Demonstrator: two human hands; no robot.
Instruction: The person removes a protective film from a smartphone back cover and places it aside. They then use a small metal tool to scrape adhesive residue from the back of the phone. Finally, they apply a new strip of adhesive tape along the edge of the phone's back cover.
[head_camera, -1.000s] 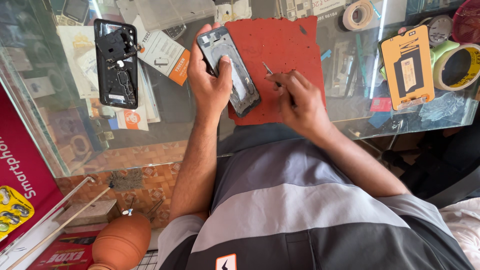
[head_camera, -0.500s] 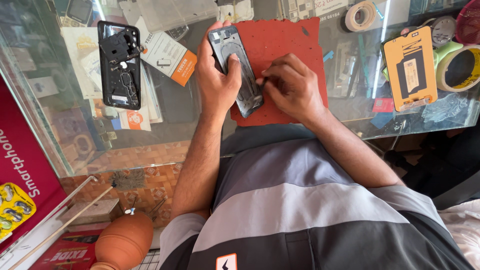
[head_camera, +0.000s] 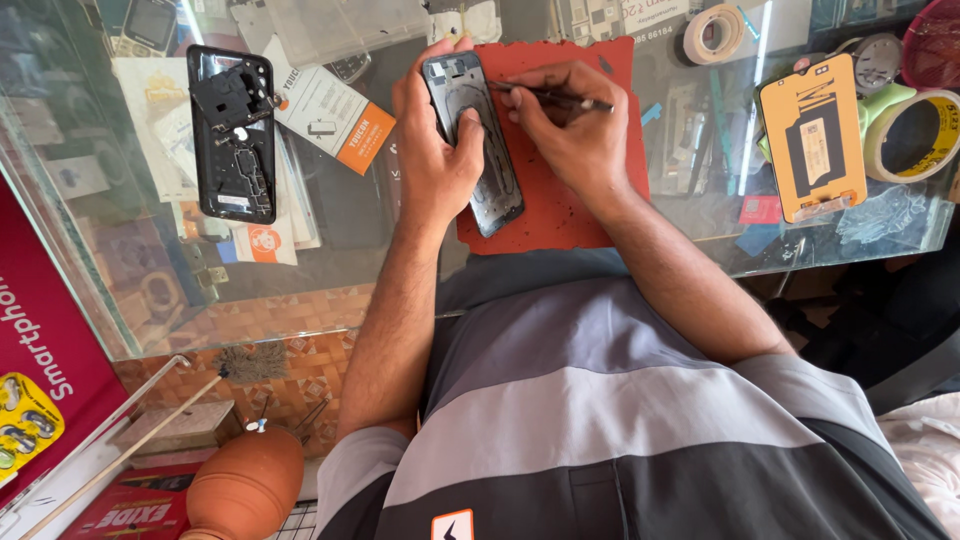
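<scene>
From the head camera, looking straight down: the phone frame (head_camera: 472, 140) lies open on the red work mat (head_camera: 560, 170), which sits on the glass counter (head_camera: 300, 270). Its back is already off, the inner side bare, so the opening-up looks done and the fine work inside is in hand; how much of that remains cannot be told from here.

The left hand (head_camera: 435, 150) comes in from below, forearm stretched up the counter, fingers wrapped round the frame's left edge and the thumb pressed across its middle, pinning it to the mat. The right hand (head_camera: 570, 125) arches over from the right, wrist bent, fingertips pinched narrow around thin tweezers (head_camera: 545, 96) whose tip points into the frame's upper part.

Off to the left, well apart, lies a second opened phone body (head_camera: 233, 130). To the right rest a yellow-backed screen part (head_camera: 812, 135) and a roll of tape (head_camera: 915, 130).
</scene>
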